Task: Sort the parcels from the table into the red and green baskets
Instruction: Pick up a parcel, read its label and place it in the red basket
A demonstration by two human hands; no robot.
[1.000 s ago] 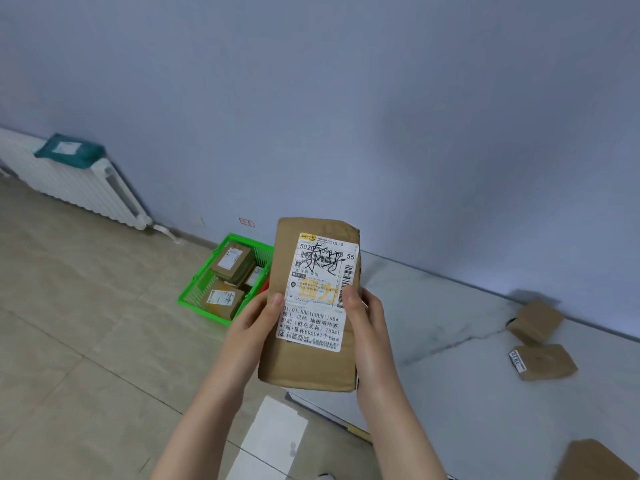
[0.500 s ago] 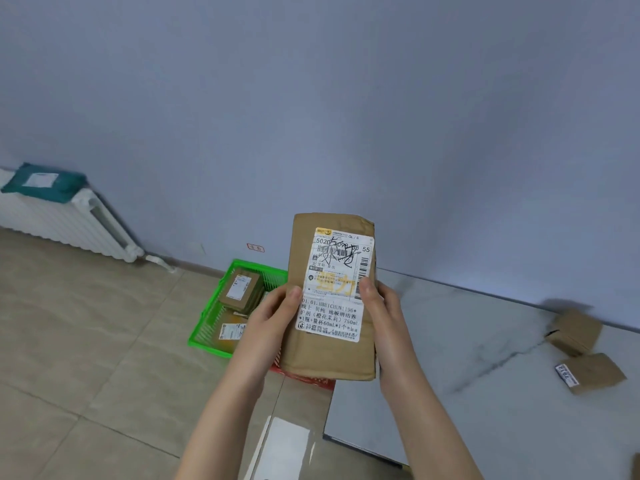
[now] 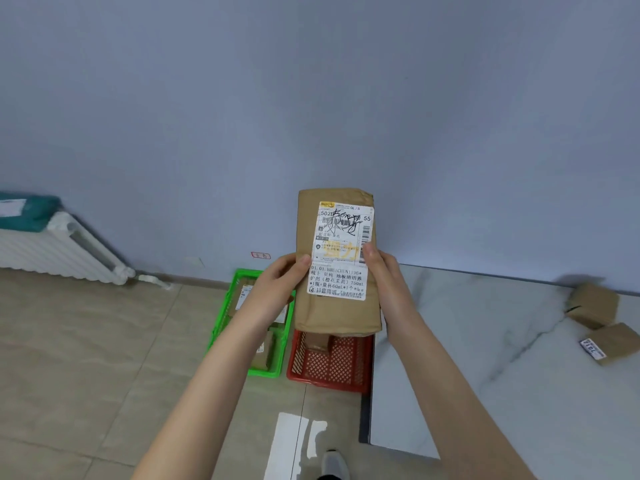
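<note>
Two baskets are seen on the floor by the wall, and every place here is given from the red basket (image 3: 325, 381). Far to its left a white radiator (image 3: 52, 251) is set against the wall, with a teal bag (image 3: 31, 211) laid on top. Just to its left the green basket (image 3: 221, 317) is stood. Brown boxes (image 3: 242, 299) are held in it, partly covered by the left forearm.

The left hand (image 3: 277, 289) is raised above and left of the red basket. Its thumb is pressed on the parcel's front, and its fingers are hidden behind. The parcel (image 3: 332, 313) is held upright directly above the red basket, so the basket's far end is blocked from view. One small box (image 3: 317, 341) is seen inside on the mesh.

The parcel is a tall pack wrapped in brown paper and creased at the top. A white label (image 3: 341, 251) is stuck on its front, printed with a barcode and scrawled over in black pen. The right hand (image 3: 384, 282) is clasped round the parcel's right edge, with its thumb on the label.

Just right of the red basket the pale marbled table (image 3: 485, 375) is found. A plain box (image 3: 594, 304) and a labelled box (image 3: 620, 342) lie touching on it, well apart from the red basket.
</note>
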